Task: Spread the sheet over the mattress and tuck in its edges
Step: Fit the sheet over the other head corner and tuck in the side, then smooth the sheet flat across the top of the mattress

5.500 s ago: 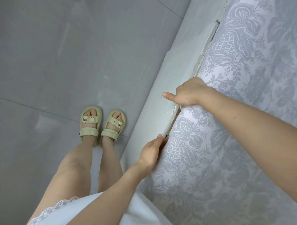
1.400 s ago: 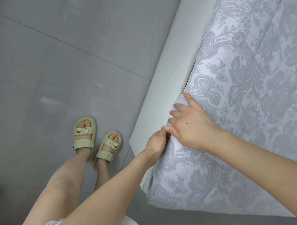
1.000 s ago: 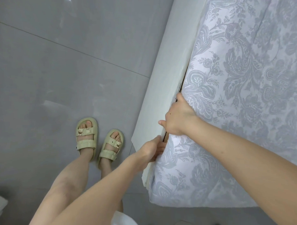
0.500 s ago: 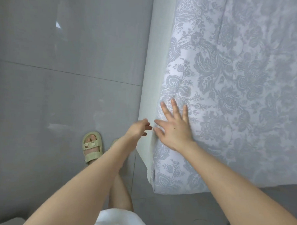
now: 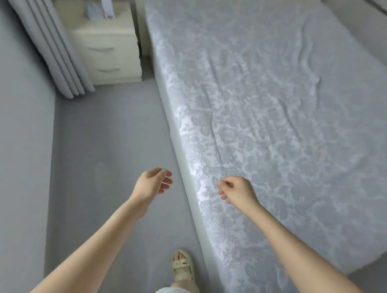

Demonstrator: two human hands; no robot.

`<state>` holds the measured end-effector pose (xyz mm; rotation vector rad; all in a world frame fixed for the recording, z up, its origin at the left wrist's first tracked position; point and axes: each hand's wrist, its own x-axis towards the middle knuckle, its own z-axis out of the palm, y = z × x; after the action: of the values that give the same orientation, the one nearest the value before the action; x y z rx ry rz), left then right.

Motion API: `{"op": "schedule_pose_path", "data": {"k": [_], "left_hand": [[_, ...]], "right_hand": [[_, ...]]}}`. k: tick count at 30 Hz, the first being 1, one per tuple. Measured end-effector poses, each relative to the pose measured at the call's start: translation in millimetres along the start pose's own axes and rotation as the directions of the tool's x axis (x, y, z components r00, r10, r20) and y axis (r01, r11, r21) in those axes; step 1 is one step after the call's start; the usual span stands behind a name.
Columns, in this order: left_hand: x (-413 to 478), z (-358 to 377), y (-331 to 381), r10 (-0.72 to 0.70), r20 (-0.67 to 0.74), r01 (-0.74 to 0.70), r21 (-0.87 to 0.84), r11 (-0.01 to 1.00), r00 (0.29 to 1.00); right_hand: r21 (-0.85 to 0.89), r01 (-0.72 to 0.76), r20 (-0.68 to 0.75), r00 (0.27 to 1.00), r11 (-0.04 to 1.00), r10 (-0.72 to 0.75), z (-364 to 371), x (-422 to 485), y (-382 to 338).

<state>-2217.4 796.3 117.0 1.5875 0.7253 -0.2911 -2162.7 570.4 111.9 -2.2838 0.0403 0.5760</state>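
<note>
**Bed seen from the head camera.** The patterned sheet (image 5: 265,131) is shown spread over the whole visible top of the mattress, which is hidden beneath it. Along the near long side the cloth ends at the pale bed frame (image 5: 177,141), so this edge is judged tucked; the far side cannot be checked. Creases remain at the middle and far right, so smoothing is judged outstanding. The left hand (image 5: 153,184) is held over the grey floor (image 5: 100,143), the right hand (image 5: 237,191) above the sheet's near edge. Both are loosely curled and nothing is gripped. A nightstand (image 5: 108,44) with 2 drawer handles and a curtain (image 5: 49,42) are seen beyond.
</note>
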Motion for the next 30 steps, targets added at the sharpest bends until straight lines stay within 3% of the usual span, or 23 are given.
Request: {"op": "schedule_pose_path", "data": {"k": [3, 8, 14, 19, 25, 30], "left_hand": [[11, -23, 77, 0.149, 0.041, -0.151, 0.032, 0.988, 0.988], [67, -50, 190, 0.281, 0.077, -0.287, 0.098, 0.953, 0.957], [165, -58, 293, 0.331, 0.091, -0.342, 0.176, 0.923, 0.939], [268, -47, 327, 0.319, 0.134, -0.345, 0.302, 0.889, 0.938], [414, -21, 367, 0.302, 0.242, -0.386, 0.540, 0.748, 0.922], [566, 1, 429, 0.373, 0.424, -0.565, 0.627, 0.536, 0.825]], "right_hand": [[0.199, 0.005, -0.041, 0.999, 0.980, 0.003, -30, 28, -50], [0.435, 0.015, -0.119, 0.992, 0.900, 0.041, -76, 95, -109], [0.540, -0.006, -0.158, 0.982, 0.842, 0.108, -115, 203, -156], [0.606, -0.053, -0.195, 0.958, 0.794, 0.212, -121, 291, -159], [0.625, -0.159, -0.204, 0.912, 0.764, 0.356, -118, 398, -149], [0.701, -0.225, -0.304, 0.764, 0.677, 0.569, -137, 509, -161]]}}
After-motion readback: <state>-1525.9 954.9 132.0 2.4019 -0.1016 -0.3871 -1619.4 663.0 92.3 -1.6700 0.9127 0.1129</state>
